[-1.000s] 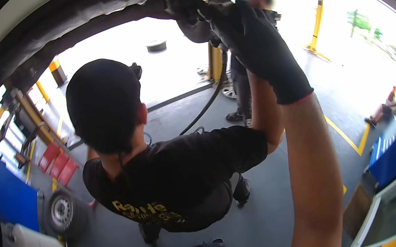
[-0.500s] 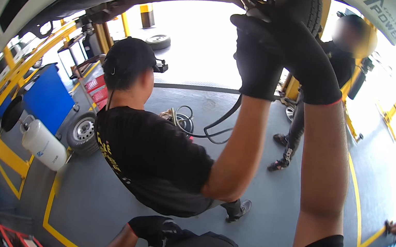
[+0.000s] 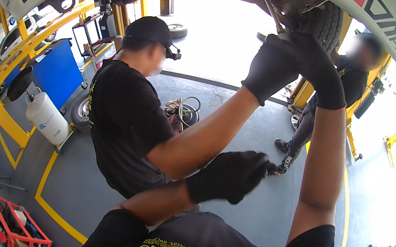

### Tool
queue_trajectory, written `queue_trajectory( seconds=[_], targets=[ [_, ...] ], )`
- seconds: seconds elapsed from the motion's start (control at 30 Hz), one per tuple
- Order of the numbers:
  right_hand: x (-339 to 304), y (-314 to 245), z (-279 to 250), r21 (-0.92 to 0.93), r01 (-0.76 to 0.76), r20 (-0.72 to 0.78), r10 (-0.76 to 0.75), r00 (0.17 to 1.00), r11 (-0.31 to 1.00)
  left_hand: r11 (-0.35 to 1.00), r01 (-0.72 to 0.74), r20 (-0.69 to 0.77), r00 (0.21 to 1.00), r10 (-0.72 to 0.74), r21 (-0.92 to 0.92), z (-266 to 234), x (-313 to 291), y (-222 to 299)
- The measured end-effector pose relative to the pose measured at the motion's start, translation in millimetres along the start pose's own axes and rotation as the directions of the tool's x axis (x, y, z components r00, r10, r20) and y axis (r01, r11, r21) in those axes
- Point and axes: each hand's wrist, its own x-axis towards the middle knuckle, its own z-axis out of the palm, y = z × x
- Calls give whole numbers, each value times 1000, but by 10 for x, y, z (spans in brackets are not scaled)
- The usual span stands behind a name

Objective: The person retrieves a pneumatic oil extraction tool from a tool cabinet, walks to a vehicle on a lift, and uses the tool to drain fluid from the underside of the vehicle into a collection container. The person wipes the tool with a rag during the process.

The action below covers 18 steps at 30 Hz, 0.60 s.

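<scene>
My right hand (image 3: pixel 319 70), in a black glove, is raised under the lifted vehicle. Its fingers are curled in beside a co-worker's black-gloved hand (image 3: pixel 274 69), and what they grip is hidden. A thin metal rod (image 3: pixel 270 5) slants down from the underside to where these two hands meet. Lower down, my left hand (image 3: pixel 228 176), also gloved in black, is held in front of my chest. Its fingers are bent together, and I cannot make out whether something small is in them. The vehicle's tyre (image 3: pixel 326 27) is just above my right hand.
A co-worker (image 3: pixel 125 106) stands close on the left, another person (image 3: pixel 356 71) beyond my right hand. A coiled hose (image 3: pixel 188 115) lies on the floor. Further left are a white tank (image 3: pixel 47 116), a blue panel (image 3: pixel 57 74), a wheel (image 3: pixel 81 112) and a red tool rack (image 3: pixel 15 226).
My left hand has risen from beside my waist to chest height. The co-worker has shifted left. My right hand sits slightly lower in view, and the hose hanging near the hands no longer shows.
</scene>
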Motion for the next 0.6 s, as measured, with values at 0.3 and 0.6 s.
queue_trajectory(
  seconds=[0.3, 0.6],
  targets=[
    [125, -233, 394, -255, -120, -65, 106, 992, 959, 985, -42, -283, 959, -8, -170, 182, 568, -650],
    [322, -384, 445, 225, -207, -72, 228, 971, 952, 973, -33, -640, 748, 176, 229, -688, 542, -975]
  ],
)
